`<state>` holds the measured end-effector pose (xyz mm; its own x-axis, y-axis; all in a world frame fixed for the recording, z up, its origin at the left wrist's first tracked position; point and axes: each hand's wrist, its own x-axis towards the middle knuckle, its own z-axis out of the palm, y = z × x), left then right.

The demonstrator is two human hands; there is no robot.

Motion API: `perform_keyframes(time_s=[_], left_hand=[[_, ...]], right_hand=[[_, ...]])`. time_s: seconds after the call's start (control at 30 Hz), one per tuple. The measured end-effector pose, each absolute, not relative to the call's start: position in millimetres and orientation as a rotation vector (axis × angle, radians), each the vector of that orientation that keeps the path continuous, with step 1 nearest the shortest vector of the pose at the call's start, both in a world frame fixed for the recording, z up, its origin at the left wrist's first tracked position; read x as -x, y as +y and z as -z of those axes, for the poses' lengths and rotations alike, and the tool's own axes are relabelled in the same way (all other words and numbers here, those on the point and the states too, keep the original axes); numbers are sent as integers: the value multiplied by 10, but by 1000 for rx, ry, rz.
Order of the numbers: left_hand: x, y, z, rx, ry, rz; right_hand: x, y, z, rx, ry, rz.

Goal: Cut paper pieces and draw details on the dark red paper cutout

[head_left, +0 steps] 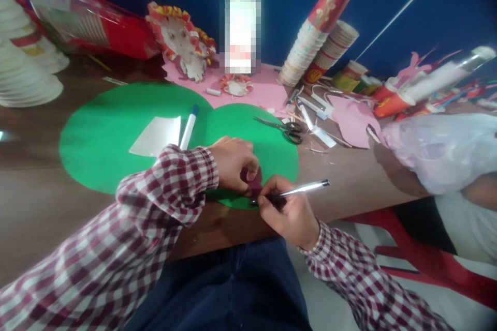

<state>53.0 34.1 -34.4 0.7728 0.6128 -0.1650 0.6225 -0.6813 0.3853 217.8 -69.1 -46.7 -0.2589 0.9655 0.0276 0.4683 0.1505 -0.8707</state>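
Observation:
My left hand (233,164) is closed with its fingertips on a small dark red piece (255,182), partly hidden under the fingers. My right hand (289,212) grips a silver pen (306,187), its tip low beside that piece. Beneath both hands lies green paper (97,139) cut in two joined rounds. On it are a white paper piece (157,137), a white marker with a blue cap (189,126), and black-handled scissors (291,132), lying at the paper's right edge.
Stacked paper cups (310,41) lean at the back right, near pink paper (353,121) and loose scraps. Paper-cup crafts (174,36) stand at the back left by more cups (23,72). Another person's arm (481,191) and a plastic bag (446,150) are at right.

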Motion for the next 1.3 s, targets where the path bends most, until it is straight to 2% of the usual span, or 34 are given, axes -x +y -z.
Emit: perform_keyframes(time_s=[1.3], left_hand=[[-530, 331, 337, -2549, 935, 18]], right_hand=[[-2172, -690, 466, 1389, -1829, -1059]])
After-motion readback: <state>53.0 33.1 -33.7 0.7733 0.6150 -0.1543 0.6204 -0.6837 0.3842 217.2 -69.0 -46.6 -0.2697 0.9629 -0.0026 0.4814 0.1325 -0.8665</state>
